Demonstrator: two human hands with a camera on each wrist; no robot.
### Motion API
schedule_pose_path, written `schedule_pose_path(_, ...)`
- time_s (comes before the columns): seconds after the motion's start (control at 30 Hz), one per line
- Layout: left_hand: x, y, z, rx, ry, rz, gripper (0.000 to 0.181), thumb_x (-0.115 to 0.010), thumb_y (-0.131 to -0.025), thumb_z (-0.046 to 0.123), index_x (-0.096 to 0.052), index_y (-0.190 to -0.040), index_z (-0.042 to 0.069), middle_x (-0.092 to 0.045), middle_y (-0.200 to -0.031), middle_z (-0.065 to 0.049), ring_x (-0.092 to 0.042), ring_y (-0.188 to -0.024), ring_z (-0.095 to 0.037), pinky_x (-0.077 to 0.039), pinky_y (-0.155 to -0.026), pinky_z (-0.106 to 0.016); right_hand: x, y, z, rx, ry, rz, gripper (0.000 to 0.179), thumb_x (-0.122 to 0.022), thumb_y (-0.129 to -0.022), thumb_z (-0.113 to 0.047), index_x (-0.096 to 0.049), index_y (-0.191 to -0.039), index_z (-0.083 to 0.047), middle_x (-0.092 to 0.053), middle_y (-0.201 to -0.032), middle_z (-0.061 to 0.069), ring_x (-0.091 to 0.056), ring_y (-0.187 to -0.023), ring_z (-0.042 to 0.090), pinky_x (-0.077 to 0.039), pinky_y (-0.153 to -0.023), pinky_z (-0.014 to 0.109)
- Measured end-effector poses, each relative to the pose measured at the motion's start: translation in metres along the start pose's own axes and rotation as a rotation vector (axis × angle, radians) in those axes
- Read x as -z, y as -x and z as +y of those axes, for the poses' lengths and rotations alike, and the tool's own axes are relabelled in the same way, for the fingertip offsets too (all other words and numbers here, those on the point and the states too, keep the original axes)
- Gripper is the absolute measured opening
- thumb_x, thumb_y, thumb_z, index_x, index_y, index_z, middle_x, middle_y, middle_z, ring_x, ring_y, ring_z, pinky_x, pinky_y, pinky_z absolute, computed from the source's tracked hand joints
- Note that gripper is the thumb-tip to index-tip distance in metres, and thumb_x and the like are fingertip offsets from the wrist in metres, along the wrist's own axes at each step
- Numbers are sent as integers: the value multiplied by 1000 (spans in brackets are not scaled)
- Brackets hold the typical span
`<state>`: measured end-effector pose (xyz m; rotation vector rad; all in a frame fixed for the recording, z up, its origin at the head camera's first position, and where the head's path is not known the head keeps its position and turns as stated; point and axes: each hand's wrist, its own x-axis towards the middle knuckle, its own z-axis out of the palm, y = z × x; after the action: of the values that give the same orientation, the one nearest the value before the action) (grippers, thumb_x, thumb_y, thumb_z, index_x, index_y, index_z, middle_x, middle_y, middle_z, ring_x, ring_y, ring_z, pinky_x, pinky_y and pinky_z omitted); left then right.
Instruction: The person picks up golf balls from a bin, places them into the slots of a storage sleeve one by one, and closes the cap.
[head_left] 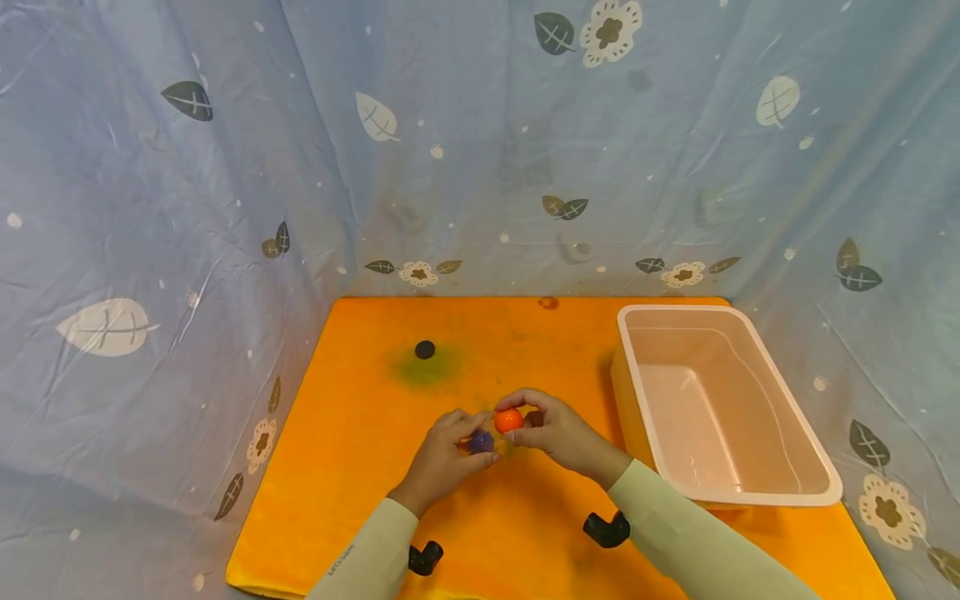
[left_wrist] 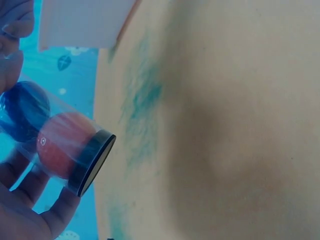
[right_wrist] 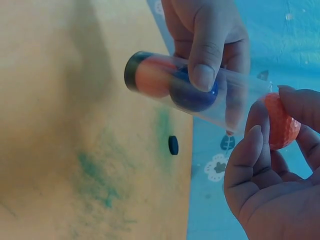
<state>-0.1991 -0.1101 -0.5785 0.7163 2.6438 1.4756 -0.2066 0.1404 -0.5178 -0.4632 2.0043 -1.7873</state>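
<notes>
My left hand grips a clear plastic tube with a black cap at its far end. Inside, an orange ball lies against that cap, and a blue ball sits behind it. A dimpled orange golf ball is pinched between the thumb and fingers of my right hand, right at the tube's uncapped end. The tube is tilted, its capped end lower, above the orange tabletop. On that surface, beyond both hands, lies a loose black cap.
A pale pink plastic tub stands on the right side of the table. A patterned blue curtain surrounds the back and sides. Greenish stains mark the tabletop near the loose cap.
</notes>
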Motion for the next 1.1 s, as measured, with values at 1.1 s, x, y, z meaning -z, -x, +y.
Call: schedule_pose_path(1.1,9,9,-5,31,-34,13,65,-88,-96,41,-66,-155,24,-61,-115,15,-57,-106,-12,-58,-94,-38,0,-13,-5,29,66,39,33,-76,-106,-17,-69,-138,-15,-59,-143,11,-65,-93,32,-55,-93,45)
